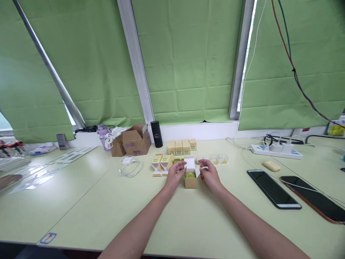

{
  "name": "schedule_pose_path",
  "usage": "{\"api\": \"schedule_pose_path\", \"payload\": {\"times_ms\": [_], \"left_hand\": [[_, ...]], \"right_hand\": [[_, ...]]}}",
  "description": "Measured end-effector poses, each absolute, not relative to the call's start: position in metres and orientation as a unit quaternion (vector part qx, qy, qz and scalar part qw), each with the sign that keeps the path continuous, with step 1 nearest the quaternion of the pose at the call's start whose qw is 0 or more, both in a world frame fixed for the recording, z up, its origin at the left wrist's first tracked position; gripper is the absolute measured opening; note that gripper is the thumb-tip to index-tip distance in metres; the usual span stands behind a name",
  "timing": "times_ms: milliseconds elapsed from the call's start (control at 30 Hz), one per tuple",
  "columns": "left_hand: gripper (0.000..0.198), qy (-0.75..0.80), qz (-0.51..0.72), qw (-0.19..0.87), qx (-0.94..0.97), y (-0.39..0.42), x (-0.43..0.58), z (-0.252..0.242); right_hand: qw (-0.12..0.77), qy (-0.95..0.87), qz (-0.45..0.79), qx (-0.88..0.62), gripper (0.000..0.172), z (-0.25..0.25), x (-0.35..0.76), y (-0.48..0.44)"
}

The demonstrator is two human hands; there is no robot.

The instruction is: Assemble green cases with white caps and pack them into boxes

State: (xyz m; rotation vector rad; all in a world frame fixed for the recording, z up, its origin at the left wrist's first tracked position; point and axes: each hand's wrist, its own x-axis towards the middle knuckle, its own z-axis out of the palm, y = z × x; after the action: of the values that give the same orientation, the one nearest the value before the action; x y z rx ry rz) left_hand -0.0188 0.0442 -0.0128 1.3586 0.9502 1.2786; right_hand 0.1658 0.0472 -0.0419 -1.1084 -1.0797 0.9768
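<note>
A small brown box point(191, 182) stands with its white lid flaps up in the middle of the table, a yellow-green item point(190, 175) inside it. My left hand point(175, 176) is at the box's left flap, thumb and fingers closed near it; what they pinch is too small to make out. On the other side my right hand point(210, 175) is bent beside the right flap, fingers curled but apart. Behind my left hand lie two unfolded box pieces point(161, 163). Several closed small boxes point(182, 146) stand farther back, and clear round cups point(218, 159) sit beyond my right hand.
Two phones point(273, 189), a cream case point(271, 166) and a power strip point(277, 151) with cables are at the right. A coiled white cable point(131, 166), an open carton point(137, 141) and a black bottle point(156, 134) stand left of centre. Another person's hand point(10, 181) is far left.
</note>
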Motion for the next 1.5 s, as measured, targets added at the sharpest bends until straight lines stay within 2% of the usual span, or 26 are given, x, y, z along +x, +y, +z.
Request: {"api": "schedule_pose_path", "payload": {"times_ms": [867,1167,1500], "left_hand": [[0.039,0.418,0.503,0.471,0.592,0.0404,-0.0154,-0.0154],[0.040,0.413,0.503,0.479,0.589,0.0409,-0.0141,-0.0153],[0.039,0.422,0.501,0.462,0.598,0.0410,-0.0131,-0.0133]], "right_hand": [[0.606,-0.410,0.526,-0.434,0.056,-0.0367,0.1640,0.0437],[0.607,-0.410,0.559,-0.387,0.054,-0.0355,0.1609,0.0421],[0.595,-0.429,0.551,-0.399,0.060,-0.0377,0.1578,0.0407]]}}
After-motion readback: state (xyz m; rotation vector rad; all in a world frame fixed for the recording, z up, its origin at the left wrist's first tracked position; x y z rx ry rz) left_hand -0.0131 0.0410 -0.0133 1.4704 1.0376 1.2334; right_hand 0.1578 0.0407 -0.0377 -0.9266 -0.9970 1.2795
